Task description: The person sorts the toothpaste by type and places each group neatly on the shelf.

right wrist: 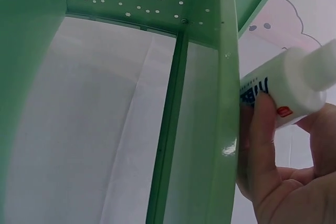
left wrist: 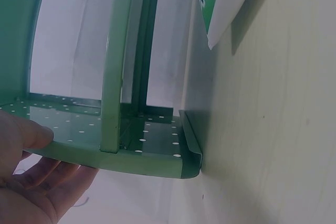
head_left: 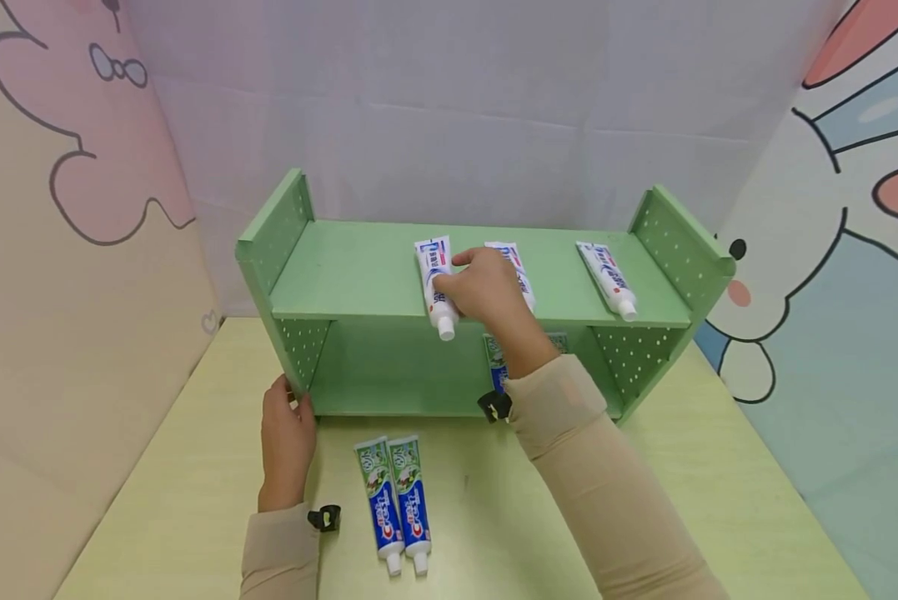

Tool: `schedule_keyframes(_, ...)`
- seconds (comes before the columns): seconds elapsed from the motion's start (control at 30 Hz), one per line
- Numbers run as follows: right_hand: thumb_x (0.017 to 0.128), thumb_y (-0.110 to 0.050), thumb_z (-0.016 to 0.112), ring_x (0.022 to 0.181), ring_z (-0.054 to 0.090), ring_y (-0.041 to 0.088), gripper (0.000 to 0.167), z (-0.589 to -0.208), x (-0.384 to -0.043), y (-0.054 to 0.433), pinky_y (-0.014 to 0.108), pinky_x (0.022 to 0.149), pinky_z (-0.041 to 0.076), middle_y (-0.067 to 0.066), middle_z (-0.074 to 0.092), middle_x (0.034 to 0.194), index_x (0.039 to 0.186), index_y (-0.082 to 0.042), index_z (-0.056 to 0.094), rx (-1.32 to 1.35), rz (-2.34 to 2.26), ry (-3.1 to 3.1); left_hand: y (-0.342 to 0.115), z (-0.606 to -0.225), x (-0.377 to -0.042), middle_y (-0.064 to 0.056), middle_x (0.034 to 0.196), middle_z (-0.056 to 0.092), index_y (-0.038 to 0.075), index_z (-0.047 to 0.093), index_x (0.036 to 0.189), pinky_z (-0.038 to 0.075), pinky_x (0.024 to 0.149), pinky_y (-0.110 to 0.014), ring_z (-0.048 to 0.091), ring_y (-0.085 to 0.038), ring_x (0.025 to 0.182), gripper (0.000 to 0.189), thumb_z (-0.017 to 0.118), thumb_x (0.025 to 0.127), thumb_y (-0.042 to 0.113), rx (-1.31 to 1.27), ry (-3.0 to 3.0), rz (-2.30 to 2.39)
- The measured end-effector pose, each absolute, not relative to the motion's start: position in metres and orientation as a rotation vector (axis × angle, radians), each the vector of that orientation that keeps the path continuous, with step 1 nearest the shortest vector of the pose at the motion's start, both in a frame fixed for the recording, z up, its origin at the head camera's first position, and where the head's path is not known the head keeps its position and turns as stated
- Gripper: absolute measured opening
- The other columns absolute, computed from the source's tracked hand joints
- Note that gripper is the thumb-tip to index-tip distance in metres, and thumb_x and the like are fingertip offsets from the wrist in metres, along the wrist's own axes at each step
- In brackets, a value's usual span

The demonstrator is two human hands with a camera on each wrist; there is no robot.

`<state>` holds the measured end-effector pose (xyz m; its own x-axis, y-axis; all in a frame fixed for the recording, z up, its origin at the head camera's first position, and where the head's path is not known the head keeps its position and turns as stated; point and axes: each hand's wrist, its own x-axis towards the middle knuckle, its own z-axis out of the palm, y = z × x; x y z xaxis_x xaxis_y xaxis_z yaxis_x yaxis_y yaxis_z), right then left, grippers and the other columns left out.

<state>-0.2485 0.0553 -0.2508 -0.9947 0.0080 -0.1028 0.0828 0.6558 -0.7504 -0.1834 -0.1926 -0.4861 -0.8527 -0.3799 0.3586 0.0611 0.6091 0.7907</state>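
My right hand (head_left: 486, 287) pinches a white toothpaste tube (head_left: 432, 271) at the upper board of a green two-tier shelf (head_left: 358, 267). In the right wrist view, the thumb and fingers hold the white tube (right wrist: 294, 85) near its capped end, which points outward past the board's edge. Low on the shelf's left side panel, my left hand (head_left: 287, 442) grips the edge. The left wrist view shows the thumb inside the perforated panel (left wrist: 142, 163) and the fingers outside it. Two green-and-blue toothpaste tubes (head_left: 411, 492) lie side by side on the table in front.
Another white tube (head_left: 524, 279) lies on the upper board, partly behind the right hand. One more white tube (head_left: 606, 279) lies farther right, by the right side panel (head_left: 684, 250). Green-and-blue tubes (head_left: 497, 362) on the lower tier are partly hidden by my right arm.
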Motion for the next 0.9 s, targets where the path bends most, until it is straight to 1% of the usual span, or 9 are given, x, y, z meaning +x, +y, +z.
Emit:
schedule_keyframes(0.23,0.091,-0.030,0.066,0.090,0.056,0.021,0.048,-0.251,-0.256,0.050,0.027,0.066,0.051,0.007,0.058,0.118,0.134,-0.010,0.058,0.066,-1.185,2.805,-0.193,-0.487,-0.184,-0.030,0.123,0.045,-0.013,0.037,0.137,0.052,0.091,-0.054,0.049,-0.044,0.114,0.041,0.047,0.100,-0.001,0.243,-2.331,-1.190)
schedule_keyframes(0.4,0.091,-0.030,0.066,0.100,0.053,0.021,0.047,-0.251,-0.260,0.046,0.030,0.080,0.050,0.007,0.059,0.124,0.133,-0.009,0.059,0.059,-1.161,2.815,-0.192,-0.489,-0.184,-0.029,0.124,0.045,-0.011,0.036,0.139,0.052,0.093,-0.052,0.049,-0.042,0.116,0.042,0.047,0.100,0.000,0.259,-2.335,-1.186)
schedule_keyframes(0.53,0.092,-0.031,0.065,0.106,0.050,0.021,0.047,-0.253,-0.263,0.044,0.031,0.088,0.048,0.006,0.058,0.127,0.133,-0.009,0.059,0.072,-1.145,2.822,-0.192,-0.489,-0.184,-0.029,0.124,0.045,-0.011,0.036,0.138,0.052,0.092,-0.052,0.049,-0.043,0.115,0.042,0.048,0.099,-0.001,0.254,-2.332,-1.187)
schedule_keyframes(0.67,0.092,-0.031,0.065,0.105,0.050,0.020,0.048,-0.254,-0.265,0.041,0.030,0.088,0.048,0.006,0.057,0.126,0.133,-0.008,0.058,0.075,-1.154,2.819,-0.192,-0.489,-0.184,-0.030,0.122,0.045,-0.013,0.037,0.137,0.053,0.091,-0.053,0.050,-0.044,0.114,0.041,0.049,0.099,-0.003,0.248,-2.327,-1.178)
schedule_keyframes(0.9,0.093,-0.030,0.062,0.096,0.055,0.017,0.049,-0.253,-0.266,0.037,0.028,0.082,0.049,0.007,0.057,0.121,0.136,-0.007,0.055,0.062,-1.074,2.834,-0.192,-0.488,-0.185,-0.030,0.121,0.046,-0.013,0.037,0.136,0.053,0.090,-0.053,0.050,-0.044,0.113,0.041,0.049,0.099,-0.003,0.236,-2.327,-1.166)
